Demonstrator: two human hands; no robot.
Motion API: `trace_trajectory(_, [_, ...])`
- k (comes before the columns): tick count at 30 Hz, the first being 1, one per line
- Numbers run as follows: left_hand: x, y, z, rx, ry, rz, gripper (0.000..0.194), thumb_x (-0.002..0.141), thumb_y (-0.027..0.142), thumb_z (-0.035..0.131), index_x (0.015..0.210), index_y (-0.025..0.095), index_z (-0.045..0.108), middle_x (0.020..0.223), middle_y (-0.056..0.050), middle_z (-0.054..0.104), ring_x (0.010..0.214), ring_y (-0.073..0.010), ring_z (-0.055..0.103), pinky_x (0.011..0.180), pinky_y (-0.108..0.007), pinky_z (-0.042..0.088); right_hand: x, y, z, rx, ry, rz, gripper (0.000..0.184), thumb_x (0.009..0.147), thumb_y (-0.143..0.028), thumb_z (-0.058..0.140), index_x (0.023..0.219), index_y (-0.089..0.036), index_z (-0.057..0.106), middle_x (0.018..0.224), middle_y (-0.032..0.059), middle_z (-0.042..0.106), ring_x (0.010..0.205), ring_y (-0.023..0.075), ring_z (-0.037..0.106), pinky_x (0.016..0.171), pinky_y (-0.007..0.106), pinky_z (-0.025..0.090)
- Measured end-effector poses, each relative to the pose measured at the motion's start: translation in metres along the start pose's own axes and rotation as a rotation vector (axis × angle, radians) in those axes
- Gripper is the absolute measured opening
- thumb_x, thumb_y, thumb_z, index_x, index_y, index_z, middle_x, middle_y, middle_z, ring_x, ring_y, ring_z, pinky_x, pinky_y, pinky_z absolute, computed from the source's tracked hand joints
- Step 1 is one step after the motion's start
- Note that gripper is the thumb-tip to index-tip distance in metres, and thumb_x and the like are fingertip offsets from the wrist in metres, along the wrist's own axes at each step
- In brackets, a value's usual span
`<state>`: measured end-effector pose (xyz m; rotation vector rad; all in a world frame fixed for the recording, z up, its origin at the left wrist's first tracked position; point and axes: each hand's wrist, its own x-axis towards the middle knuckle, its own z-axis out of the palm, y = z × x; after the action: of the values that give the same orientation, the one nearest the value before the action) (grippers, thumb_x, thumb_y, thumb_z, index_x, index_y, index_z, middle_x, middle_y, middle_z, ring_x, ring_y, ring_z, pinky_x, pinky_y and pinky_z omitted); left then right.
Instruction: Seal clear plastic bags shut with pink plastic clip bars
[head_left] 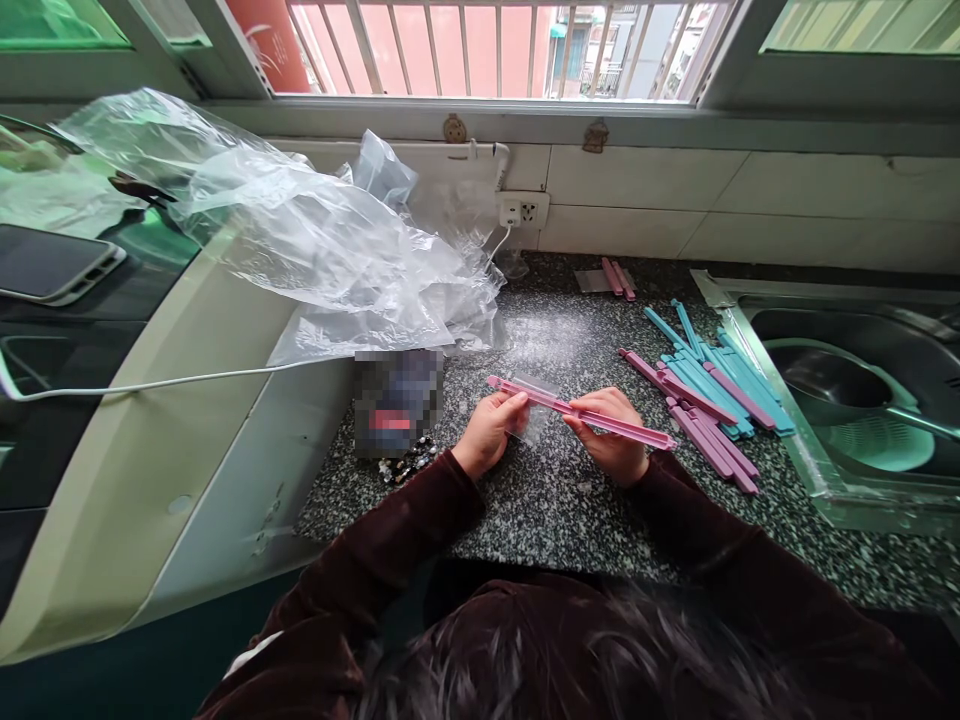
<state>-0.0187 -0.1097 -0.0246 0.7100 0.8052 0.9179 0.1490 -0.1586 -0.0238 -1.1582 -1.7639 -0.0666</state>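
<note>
A long, narrow pink plastic bag clip (615, 426), opened out nearly straight, is held slantwise above the counter. My left hand (491, 432) grips its left part between thumb and fingers. A small clear plastic bag (532, 425) shows beside those fingers, behind and below the strip. My right hand (611, 430) is closed around the middle of the clip, and its right end sticks out past my fingers. To the right of my hands lies a loose pile of pink clips (709, 440) and blue clips (694, 370), some overlapping.
A large crumpled clear plastic bag (322, 240) covers the back left, beside a white cable (187, 382). Small shiny pieces (409, 460) lie near a blurred dark item (397, 400). Two pink clips (618, 279) rest at the back. A metal sink (817, 480) is on the right.
</note>
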Motion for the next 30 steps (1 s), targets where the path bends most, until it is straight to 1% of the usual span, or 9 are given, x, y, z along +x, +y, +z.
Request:
trace_trajectory(4, [0.000,-0.001,0.001,0.029,0.037,0.020,0.036,0.050,0.041,0.075,0.053,0.013,0.053,0.045,0.005,0.044,0.043,-0.0043,0.036,0.045,-0.021,0.025,0.000,-0.001,0.000,-0.017,-0.032,0.028,0.006,0.077,-0.028,0.065,0.078,-0.022,0.064,0.071,0.0019,0.068,0.067,0.0161,0.060,0.063,0.033,0.049])
trace_trajectory(8, [0.000,0.000,0.001,0.046,0.055,0.043,0.036,0.050,0.042,0.075,0.050,0.013,0.052,0.043,0.006,0.043,0.042,-0.0043,0.035,0.045,-0.021,0.025,0.001,-0.001,-0.001,-0.036,-0.058,0.023,0.007,0.078,-0.029,0.064,0.078,-0.022,0.064,0.071,0.0019,0.068,0.067,0.0164,0.060,0.064,0.034,0.049])
trace_trajectory(14, [0.000,0.001,0.000,-0.006,0.070,0.042,0.031,0.052,0.033,0.075,0.050,0.013,0.051,0.043,0.006,0.043,0.041,-0.0036,0.035,0.044,-0.021,0.023,0.001,0.002,-0.002,-0.084,-0.081,-0.020,0.011,0.076,-0.031,0.065,0.081,-0.021,0.064,0.073,0.0031,0.068,0.068,0.0172,0.059,0.066,0.034,0.049])
trace_trajectory(20, [0.001,0.003,-0.001,-0.081,0.130,0.042,0.024,0.051,0.027,0.074,0.055,0.013,0.054,0.046,0.006,0.046,0.042,-0.0037,0.037,0.045,-0.020,0.025,0.001,0.003,-0.007,-0.091,-0.066,-0.025,0.019,0.074,-0.035,0.067,0.087,-0.021,0.064,0.078,0.0046,0.067,0.074,0.0190,0.060,0.070,0.036,0.049])
trace_trajectory(25, [0.003,0.004,-0.004,-0.107,0.161,0.035,0.023,0.051,0.025,0.074,0.056,0.013,0.056,0.048,0.006,0.048,0.043,-0.0037,0.037,0.045,-0.020,0.025,0.002,0.003,-0.012,-0.050,0.002,-0.077,0.018,0.072,-0.027,0.069,0.088,-0.022,0.063,0.078,0.0044,0.068,0.072,0.0188,0.061,0.069,0.036,0.049])
trace_trajectory(30, [0.004,0.003,-0.005,-0.093,0.145,0.051,0.025,0.051,0.028,0.075,0.056,0.013,0.055,0.047,0.006,0.046,0.043,-0.0036,0.036,0.044,-0.019,0.024,0.003,0.002,-0.015,-0.047,0.010,-0.081,0.012,0.073,-0.018,0.066,0.084,-0.022,0.063,0.076,0.0027,0.069,0.070,0.0173,0.062,0.067,0.035,0.049])
